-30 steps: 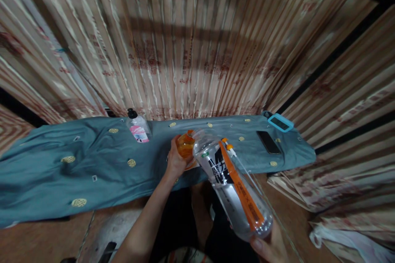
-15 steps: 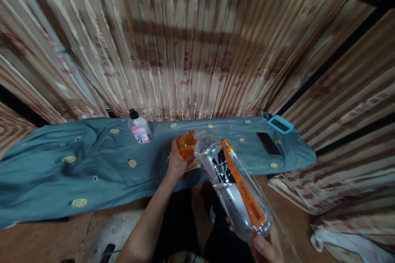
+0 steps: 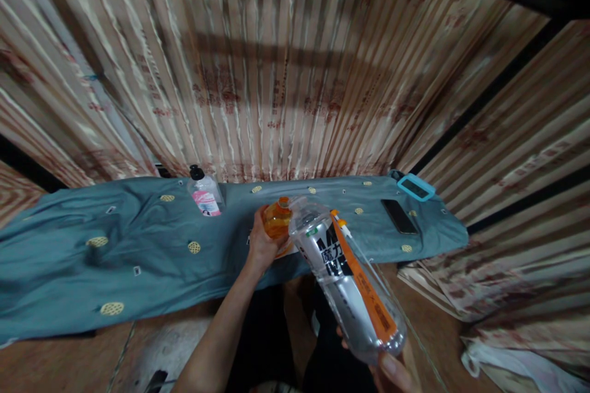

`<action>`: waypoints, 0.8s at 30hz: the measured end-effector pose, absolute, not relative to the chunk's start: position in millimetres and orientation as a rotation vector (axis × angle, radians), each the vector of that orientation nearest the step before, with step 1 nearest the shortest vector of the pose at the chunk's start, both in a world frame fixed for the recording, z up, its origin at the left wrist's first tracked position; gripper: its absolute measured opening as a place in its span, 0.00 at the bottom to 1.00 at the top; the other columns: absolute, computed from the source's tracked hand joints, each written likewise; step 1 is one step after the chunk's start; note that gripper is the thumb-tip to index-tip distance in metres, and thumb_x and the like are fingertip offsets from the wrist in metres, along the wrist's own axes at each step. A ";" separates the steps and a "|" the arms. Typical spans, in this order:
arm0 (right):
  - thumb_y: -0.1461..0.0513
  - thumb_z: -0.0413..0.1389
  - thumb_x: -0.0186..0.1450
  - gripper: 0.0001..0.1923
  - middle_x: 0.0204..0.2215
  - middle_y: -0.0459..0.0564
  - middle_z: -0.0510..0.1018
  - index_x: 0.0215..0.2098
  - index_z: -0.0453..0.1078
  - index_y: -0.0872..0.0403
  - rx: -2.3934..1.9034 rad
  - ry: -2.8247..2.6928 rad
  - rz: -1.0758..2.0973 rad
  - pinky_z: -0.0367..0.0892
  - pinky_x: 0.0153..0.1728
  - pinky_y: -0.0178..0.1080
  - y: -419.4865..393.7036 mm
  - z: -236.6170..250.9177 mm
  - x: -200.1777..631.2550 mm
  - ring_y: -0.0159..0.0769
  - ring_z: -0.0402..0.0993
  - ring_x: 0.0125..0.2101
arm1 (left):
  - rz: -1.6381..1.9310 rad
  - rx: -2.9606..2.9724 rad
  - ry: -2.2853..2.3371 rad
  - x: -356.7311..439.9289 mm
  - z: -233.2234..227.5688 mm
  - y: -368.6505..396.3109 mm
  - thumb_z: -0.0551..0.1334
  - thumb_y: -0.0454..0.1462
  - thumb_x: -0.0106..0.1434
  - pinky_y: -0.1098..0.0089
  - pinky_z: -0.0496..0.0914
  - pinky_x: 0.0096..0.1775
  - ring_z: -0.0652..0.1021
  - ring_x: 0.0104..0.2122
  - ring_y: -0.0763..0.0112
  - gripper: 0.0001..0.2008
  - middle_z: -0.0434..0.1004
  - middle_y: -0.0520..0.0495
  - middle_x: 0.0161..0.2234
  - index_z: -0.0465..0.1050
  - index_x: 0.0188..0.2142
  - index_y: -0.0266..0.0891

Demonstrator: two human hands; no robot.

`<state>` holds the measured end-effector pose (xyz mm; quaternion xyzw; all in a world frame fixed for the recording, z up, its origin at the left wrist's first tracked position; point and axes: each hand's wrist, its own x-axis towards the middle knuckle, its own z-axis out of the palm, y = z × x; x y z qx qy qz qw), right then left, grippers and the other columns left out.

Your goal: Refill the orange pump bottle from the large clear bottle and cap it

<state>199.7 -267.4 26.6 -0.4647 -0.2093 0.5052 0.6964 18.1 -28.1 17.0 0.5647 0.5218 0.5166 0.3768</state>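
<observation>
Teal-blue cloth (image 3: 138, 258) dotted with yellow round motifs, clear big bottle (image 3: 348, 285) with orange strip and black-white lettering, small orange bottle (image 3: 277, 221), pink-labelled pump bottle (image 3: 205, 195) with black top, black phone (image 3: 399, 216), beige-and-rust striped curtain (image 3: 276, 73)

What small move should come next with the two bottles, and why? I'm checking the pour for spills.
Probably tip the clear bottle a little further, keeping its mouth over the orange bottle. The right hand holds it by its base, tilted neck-down, its mouth right beside the orange bottle, which the left hand steadies on the blue cloth. Whether liquid flows cannot be seen.
</observation>
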 end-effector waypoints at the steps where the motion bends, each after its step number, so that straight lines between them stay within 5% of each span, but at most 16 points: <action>1: 0.48 0.68 0.57 0.23 0.42 0.46 0.87 0.49 0.77 0.41 -1.035 -0.465 1.126 0.76 0.40 0.44 -267.1 27.0 199.6 0.47 0.84 0.38 | 1.319 1.445 1.335 18.0 17.3 -28.2 0.75 0.35 0.44 0.52 0.74 0.56 0.81 0.51 0.54 0.39 0.78 0.40 0.53 0.62 0.55 0.41; 8: 0.47 0.68 0.55 0.25 0.42 0.50 0.87 0.49 0.77 0.43 -1.032 -0.449 1.117 0.74 0.46 0.52 -266.8 25.3 198.1 0.55 0.83 0.44 | 1.292 1.445 1.346 18.2 18.1 -29.1 0.73 0.33 0.45 0.51 0.74 0.56 0.80 0.51 0.53 0.40 0.77 0.40 0.54 0.61 0.57 0.41; 24: 0.48 0.69 0.54 0.28 0.44 0.51 0.87 0.51 0.77 0.44 -1.078 -0.462 1.094 0.77 0.41 0.49 -269.0 24.7 198.7 0.52 0.84 0.40 | 1.292 1.461 1.328 18.2 18.4 -28.9 0.73 0.34 0.44 0.54 0.75 0.55 0.81 0.51 0.54 0.40 0.78 0.40 0.53 0.61 0.57 0.40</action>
